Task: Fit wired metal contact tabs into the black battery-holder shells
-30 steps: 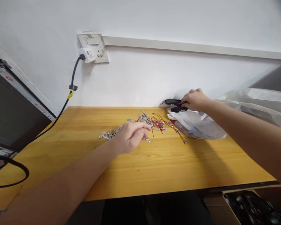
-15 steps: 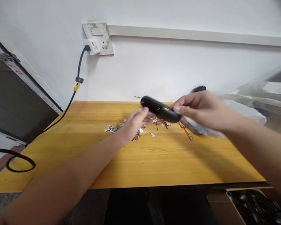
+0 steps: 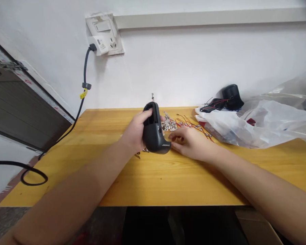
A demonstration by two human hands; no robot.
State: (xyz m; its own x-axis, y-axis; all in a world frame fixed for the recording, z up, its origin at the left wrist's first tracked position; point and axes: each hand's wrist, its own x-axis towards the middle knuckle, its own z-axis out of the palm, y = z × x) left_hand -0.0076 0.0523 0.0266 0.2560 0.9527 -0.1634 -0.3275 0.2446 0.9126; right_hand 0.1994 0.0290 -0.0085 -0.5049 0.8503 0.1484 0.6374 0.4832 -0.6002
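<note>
My left hand (image 3: 135, 133) is closed around a black plastic housing (image 3: 154, 137), with the thumb in its long open slot. The housing's rounded, lettered end faces me. A thin metal piece (image 3: 152, 96) shows just beyond the far end; I cannot tell whether it is attached. My right hand (image 3: 187, 140) rests low over the table, fingers curled and thumb apart from them, close beside the housing's pointed tip. No object shows between those fingers. Behind the hands lie a pile of small metal contact plates (image 3: 169, 124) and several red wires with metal ends (image 3: 191, 124).
The wooden table (image 3: 153, 183) stands against a white wall. At right is a clear plastic bag (image 3: 260, 126), with other black housings (image 3: 232, 97) on it. A dark cable (image 3: 85, 71) runs from the wall socket (image 3: 112, 37) down the left. A cardboard box (image 3: 257, 228) stands below the front edge.
The housing has turned from lying sideways to pointing away from me, now in my left hand. My right hand has let go of its end and come down to the table.
</note>
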